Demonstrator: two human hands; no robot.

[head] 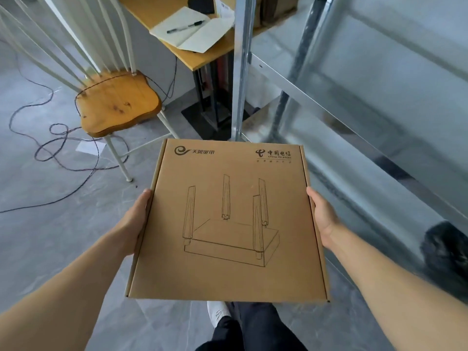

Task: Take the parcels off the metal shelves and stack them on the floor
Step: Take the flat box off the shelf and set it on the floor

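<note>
That flat cardboard parcel (228,221) is held level just left of the metal shelves (354,102), left hand (134,224) and right hand (324,219) clamped on its side edges, and it looks light, stiff and an easy mid-edge grab.

A grey floor (50,236) carries a wooden-seated chair (119,102), loose black cables (58,148) and a scrap of white paper (91,148). Beside it, bare metal shelves (354,102) stand next to a wooden table (202,57) bearing an open notebook (195,31) and pen (184,27).
</note>
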